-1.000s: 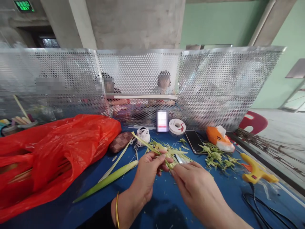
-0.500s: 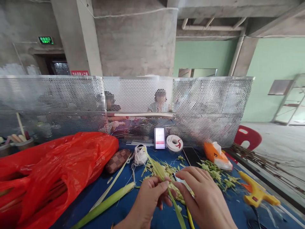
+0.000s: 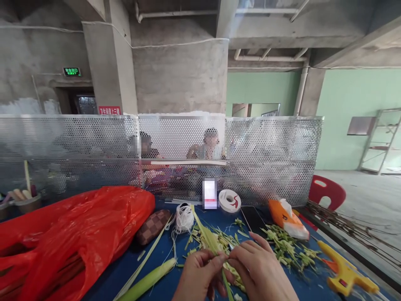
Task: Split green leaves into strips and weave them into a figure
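A long, pale green leaf strip runs between my hands, its tapered far end pointing toward the white string. My left hand is closed, with thumb and fingers pinching the strip. Against the left thumb tip, my right hand has its thumb and fingers pinched at the strip's edge. Its exact grip is partly hidden. Below the hands hangs the strip's near end. Green and yellowish plant scraps lie scattered under and around them. A thicker green stalk rests to the left on the blue table.
Left are a red plastic bag, a checkered pouch and a white string ball. A lit phone, a white ribbon spool, a dark phone, orange tissues and a yellow glue gun sit behind and right.
My right hand has come in closer to my left, its fingertips now meeting the left thumb at the strip. The view has tilted up slightly, so the table things sit lower.
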